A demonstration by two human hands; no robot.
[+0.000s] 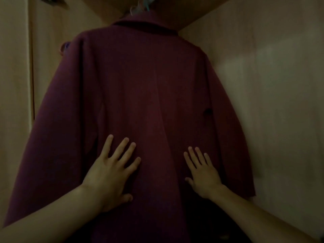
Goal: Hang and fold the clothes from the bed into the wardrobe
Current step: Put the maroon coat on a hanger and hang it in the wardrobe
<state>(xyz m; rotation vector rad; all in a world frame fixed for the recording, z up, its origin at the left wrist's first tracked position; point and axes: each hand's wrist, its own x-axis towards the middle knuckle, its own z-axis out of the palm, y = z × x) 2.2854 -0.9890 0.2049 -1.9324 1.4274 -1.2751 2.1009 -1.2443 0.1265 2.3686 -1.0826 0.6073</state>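
Fingers (pixel 122 148) of both hands lie straight and spread, left hand (pixel 109 174) and right hand (pixel 203 174) pressing the dark maroon cloth coat (pixel 149 93) hanging inside the pale wooden wardrobe (pixel 271 85). It looks soft, weighty; best held at the shoulders.

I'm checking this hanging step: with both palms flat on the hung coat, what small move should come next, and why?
Probably slide both hands down to smooth the cloth, then let go. The maroon coat already hangs from a hanger inside the wardrobe. The left hand and right hand lie flat on it with fingers spread, gripping nothing.
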